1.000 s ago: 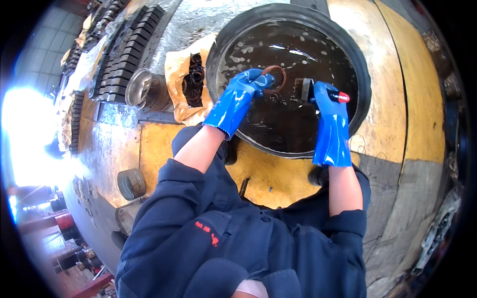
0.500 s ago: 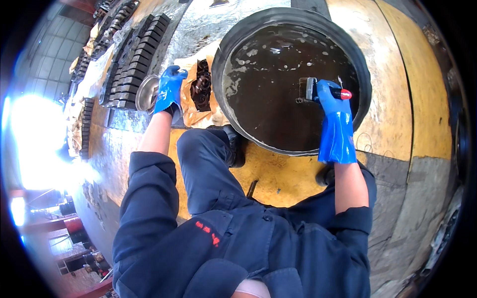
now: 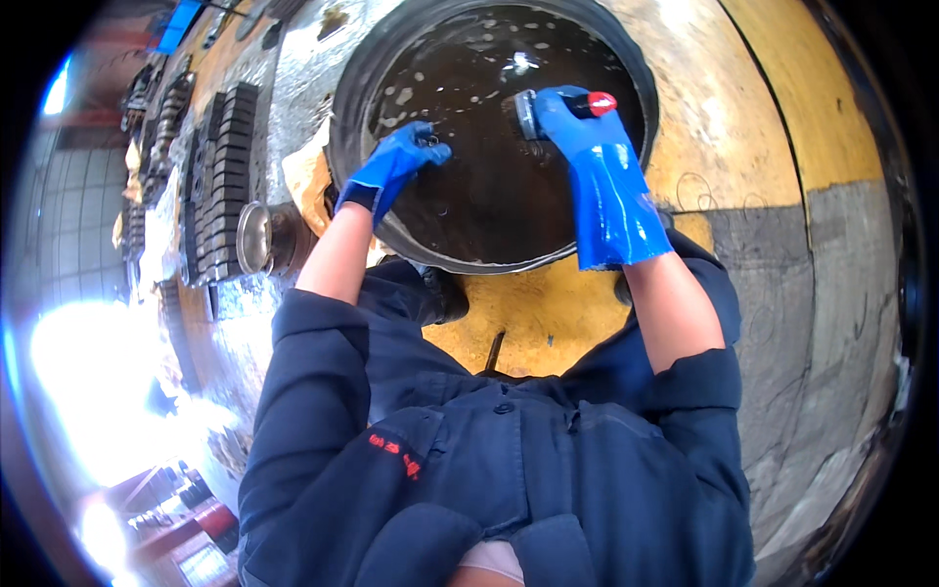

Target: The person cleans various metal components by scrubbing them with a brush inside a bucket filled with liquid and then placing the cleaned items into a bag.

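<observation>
Nearest you, past your dark jacket [image 3: 489, 440], a patch of yellow floor [image 3: 489, 318] lies before the basin. Over the basin's left side, your blue-gloved left hand [image 3: 396, 161] has its fingers curled; a small ring-like glint shows there, but you cannot tell whether anything is pinched. To the right, your gloved right hand [image 3: 585, 132] is closed around a flat brush [image 3: 528, 114], its bristles pointing left over the dark liquid [image 3: 489, 186]. The brush should feel light, with a stiff handle and softer bristles, probably slippery when wet; the best hold is the handle, close behind the metal band. The wide black basin [image 3: 350, 103] looks heavy. Farther left are brown paper [image 3: 310, 186], a metal cup [image 3: 256, 238] and dark ridged blocks [image 3: 230, 176].
</observation>
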Available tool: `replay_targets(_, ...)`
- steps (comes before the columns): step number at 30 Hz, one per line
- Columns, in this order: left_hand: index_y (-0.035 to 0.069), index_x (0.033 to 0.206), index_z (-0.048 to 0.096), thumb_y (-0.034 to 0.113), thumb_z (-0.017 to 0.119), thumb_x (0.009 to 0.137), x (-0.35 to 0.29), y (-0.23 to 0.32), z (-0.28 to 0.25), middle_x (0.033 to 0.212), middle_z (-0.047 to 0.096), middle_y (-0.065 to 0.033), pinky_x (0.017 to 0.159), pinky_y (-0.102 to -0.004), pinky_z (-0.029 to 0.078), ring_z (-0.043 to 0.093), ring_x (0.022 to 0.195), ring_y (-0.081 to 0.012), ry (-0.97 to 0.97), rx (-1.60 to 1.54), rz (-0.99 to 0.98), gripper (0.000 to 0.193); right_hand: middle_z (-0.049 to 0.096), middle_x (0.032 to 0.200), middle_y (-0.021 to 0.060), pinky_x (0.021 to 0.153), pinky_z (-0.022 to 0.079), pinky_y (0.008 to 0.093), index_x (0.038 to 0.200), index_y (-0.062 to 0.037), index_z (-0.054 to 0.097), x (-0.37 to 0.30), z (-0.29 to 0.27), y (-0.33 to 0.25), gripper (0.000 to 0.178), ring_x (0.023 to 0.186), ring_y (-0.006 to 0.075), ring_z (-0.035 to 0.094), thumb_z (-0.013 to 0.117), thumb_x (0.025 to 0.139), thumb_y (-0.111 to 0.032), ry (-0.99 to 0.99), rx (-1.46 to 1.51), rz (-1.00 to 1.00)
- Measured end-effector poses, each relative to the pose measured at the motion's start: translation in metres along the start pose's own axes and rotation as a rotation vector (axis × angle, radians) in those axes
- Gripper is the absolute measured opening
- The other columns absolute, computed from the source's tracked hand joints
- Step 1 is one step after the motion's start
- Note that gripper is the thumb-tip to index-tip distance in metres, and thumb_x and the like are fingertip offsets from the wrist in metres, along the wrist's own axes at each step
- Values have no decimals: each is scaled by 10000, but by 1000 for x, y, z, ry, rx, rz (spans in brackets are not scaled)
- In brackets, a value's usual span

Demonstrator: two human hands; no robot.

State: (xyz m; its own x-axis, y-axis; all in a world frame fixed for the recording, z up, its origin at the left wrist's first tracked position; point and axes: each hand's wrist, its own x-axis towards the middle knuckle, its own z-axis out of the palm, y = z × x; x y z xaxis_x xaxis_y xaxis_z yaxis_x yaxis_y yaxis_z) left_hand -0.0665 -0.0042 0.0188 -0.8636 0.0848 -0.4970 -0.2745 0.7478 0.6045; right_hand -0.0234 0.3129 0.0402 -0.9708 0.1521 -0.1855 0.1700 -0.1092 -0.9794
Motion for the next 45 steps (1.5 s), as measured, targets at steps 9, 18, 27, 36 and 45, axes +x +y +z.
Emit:
replay_targets(9,84,1457,721,312,771,885,32,-68,61,1478,713,-238,1159,-478,525,661,1402,-409,-133,217,41,617,743,916,20,741,572,291,1008,-77,775,-22,5,-35,75,833,128,714,707,1014,-110,151,76,60)
replay_targets(18,96,1452,712,397,719,952,2,21,110,1478,692,-259,1159,-509,522,632,1402,-451,-422,671,80,583,800,905,85,806,593,352,1012,-55,821,8,-7,-12,230,847,197,760,746,981,-270,84,-231,66)
replay_targets(27,85,1439,727,394,913,805,-14,42,120,1426,738,-188,1155,-436,525,679,1353,-371,-232,241,68,730,813,900,135,863,608,402,982,-40,823,12,-11,-16,368,870,280,790,772,939,-402,53,-163,52)
replay_targets(36,151,1329,814,282,737,1010,73,-18,145,1588,665,-73,1332,-357,323,502,1566,-317,-274,582,581,353,826,930,149,905,611,408,978,-55,826,11,-27,-36,351,897,315,796,755,933,-396,143,-162,95)
replay_targets(45,-22,1492,653,351,918,781,94,-27,176,1524,658,-274,1187,-445,532,640,1419,-405,-213,559,335,845,807,895,179,877,614,426,960,-52,817,13,-27,-39,351,868,343,787,736,930,-393,154,-197,110)
